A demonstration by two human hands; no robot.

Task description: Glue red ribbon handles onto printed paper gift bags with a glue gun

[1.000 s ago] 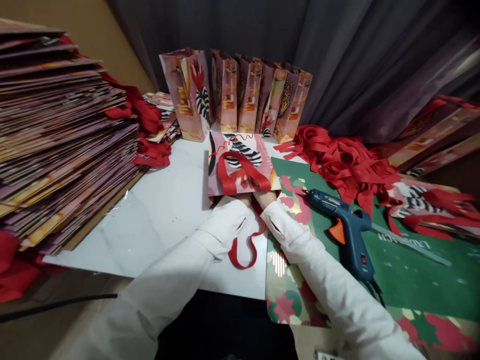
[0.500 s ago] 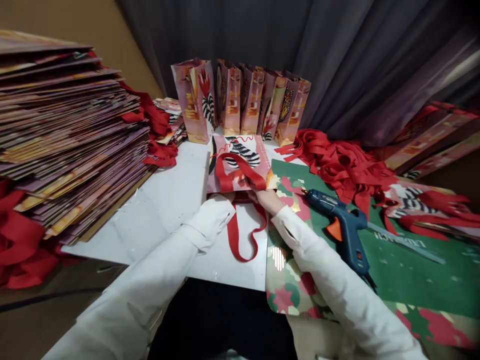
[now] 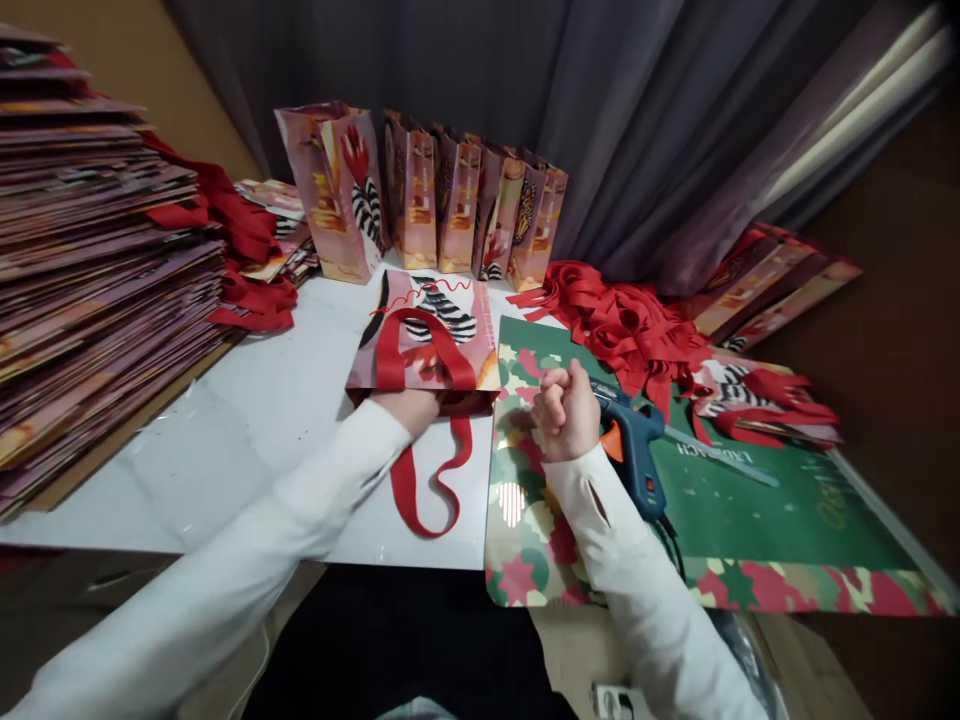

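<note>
A pink paper bag with a zebra picture lies flat, its mouth toward me. One red ribbon handle rests over its printed face, and another red ribbon loop hangs from the mouth onto the white board. My left hand reaches into the bag's mouth; its fingers are hidden inside. To the right of the bag, my right hand is raised with curled fingers, and nothing shows in it. Just beside it lies a blue glue gun with an orange trigger and a glue stick behind.
Several upright bags stand along the back by the curtain. A tall stack of flat bags rises at left. Red ribbons are heaped behind the green patterned mat. More ribboned bags lie at right.
My right hand has left the bag's mouth and moved right, beside the glue gun, fingers curled. My left hand has gone further into the mouth. The view has turned rightward.
</note>
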